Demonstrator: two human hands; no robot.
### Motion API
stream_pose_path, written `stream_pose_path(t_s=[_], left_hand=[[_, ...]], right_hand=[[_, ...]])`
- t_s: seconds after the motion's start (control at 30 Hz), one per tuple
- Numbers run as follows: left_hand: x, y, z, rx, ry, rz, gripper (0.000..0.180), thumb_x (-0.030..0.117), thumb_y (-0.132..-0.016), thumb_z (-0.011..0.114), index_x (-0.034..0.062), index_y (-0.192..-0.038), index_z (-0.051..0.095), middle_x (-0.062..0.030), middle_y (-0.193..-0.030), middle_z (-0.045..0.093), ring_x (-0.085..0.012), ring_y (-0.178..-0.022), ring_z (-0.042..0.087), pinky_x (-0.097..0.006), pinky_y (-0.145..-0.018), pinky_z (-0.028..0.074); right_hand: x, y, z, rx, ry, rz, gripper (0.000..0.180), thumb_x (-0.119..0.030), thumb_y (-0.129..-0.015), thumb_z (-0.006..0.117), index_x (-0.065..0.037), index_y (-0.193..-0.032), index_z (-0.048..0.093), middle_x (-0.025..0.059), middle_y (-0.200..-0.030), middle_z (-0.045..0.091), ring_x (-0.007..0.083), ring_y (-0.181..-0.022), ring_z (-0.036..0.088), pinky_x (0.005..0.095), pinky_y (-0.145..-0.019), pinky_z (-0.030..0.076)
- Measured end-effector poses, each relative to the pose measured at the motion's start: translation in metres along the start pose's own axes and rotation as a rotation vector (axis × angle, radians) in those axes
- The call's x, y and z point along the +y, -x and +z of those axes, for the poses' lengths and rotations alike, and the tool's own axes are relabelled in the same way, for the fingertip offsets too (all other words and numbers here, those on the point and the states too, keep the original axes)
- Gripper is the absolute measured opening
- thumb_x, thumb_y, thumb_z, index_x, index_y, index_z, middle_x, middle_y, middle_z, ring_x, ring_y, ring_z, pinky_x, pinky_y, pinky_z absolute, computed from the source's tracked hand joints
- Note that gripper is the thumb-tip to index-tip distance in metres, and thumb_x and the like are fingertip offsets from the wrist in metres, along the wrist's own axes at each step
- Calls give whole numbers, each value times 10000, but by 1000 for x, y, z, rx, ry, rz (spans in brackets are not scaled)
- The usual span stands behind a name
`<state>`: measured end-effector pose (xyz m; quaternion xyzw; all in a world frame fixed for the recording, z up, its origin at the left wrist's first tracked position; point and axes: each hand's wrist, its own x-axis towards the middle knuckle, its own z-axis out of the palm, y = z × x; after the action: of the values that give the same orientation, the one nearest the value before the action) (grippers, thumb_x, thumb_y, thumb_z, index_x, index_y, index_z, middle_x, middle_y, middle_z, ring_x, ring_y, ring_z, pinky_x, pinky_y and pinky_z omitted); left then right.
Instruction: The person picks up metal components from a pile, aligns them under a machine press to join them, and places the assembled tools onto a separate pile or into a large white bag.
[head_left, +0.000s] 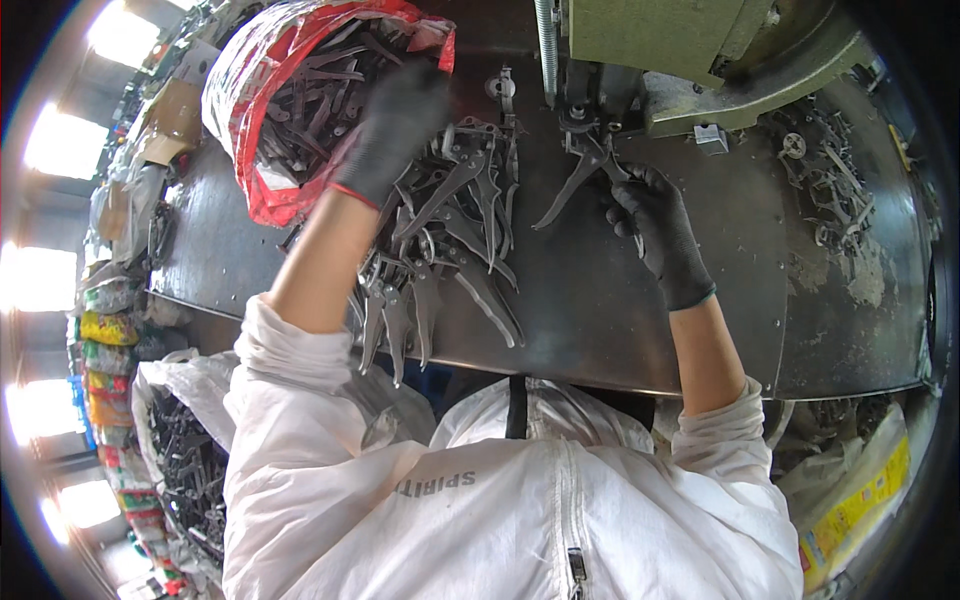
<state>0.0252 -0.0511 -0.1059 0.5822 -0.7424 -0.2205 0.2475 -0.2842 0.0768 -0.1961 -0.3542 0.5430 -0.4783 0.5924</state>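
Observation:
Both my hands wear dark knit gloves. My left hand reaches into the mouth of a red and white sack filled with grey metal plier blanks; the hand is blurred and its grip is unclear. A heap of the same plier blanks lies on the dark steel table just right of the sack. My right hand grips one handle of a plier blank whose head sits under the tooling of a green press.
Metal scraps and small parts litter the table's right side. A white bag of dark metal parts stands at my lower left. A yellow sack sits at lower right. Cardboard and packages pile up at far left.

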Motion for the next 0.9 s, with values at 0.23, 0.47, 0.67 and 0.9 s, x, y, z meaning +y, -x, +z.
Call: stream_pose_path(t_s=[0.23, 0.47, 0.67, 0.9], left_hand=[[-247, -6, -80, 467, -880, 169, 483, 24, -978, 506, 128, -1442, 588, -248, -1392, 625, -376, -1198, 673, -492, -990, 529], [-254, -36, -55, 499, -204, -754, 464, 350, -964, 633, 25, -1286, 705, -214, -1335, 681, -336, -1261, 648, -382, -1020, 521], [-246, -27, -45, 563, 263, -657, 507, 370, -1029, 522, -47, -1271, 677, -260, -1258, 693, -372, -1162, 672, -413, -976, 503], [-222, -6, -62, 413, 847, -231, 427, 264, -1044, 536, 39, -1406, 565, -157, -1275, 670, -284, -1183, 647, -430, -1013, 512]], right_hand=[[-5, 5, 5, -149, -66, -121, 369, -28, -979, 597, 69, -1333, 556, 98, -971, 678, 130, -664, 614, 268, -557, 491], [-33, 29, 13, 25, 190, -111, 449, -76, -943, 642, 70, -1361, 563, 82, -945, 680, 129, -689, 640, 279, -614, 527], [1, 18, -12, -31, 56, -20, 473, -85, -943, 649, 67, -1380, 551, 95, -920, 685, 127, -685, 646, 289, -623, 536], [2, 18, 2, 8, 86, -59, 435, -104, -983, 643, 53, -1377, 548, 84, -898, 670, 116, -699, 637, 277, -608, 526]])
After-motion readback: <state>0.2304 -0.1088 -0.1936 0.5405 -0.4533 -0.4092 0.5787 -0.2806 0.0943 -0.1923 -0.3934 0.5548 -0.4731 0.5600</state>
